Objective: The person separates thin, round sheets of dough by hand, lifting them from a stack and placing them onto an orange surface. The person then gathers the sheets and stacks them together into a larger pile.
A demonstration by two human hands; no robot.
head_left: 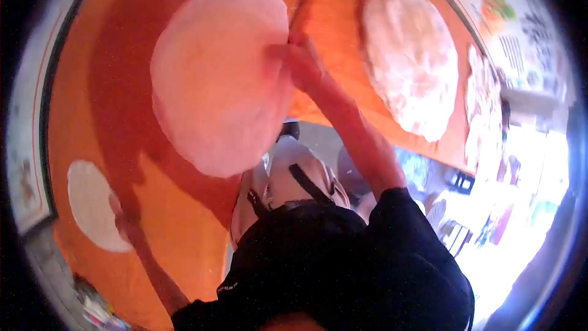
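Observation:
A large, pale round sheet (214,79), perhaps dough, lies at the upper middle of the orange table surface (184,227). My right hand (297,61) is at its right edge, the fingers over the sheet and blurred; whether they grip it is unclear. At the lower left, my left hand (124,217) touches the right edge of a smaller pale round sheet (95,205). Its fingers are in shadow, and their hold is hard to make out.
A big whitish, wrinkled round piece (416,55) lies on the orange surface to the right, with another pale piece (481,110) beyond it. A printed panel (520,24) stands at the upper right. Bright clutter shows at the lower right.

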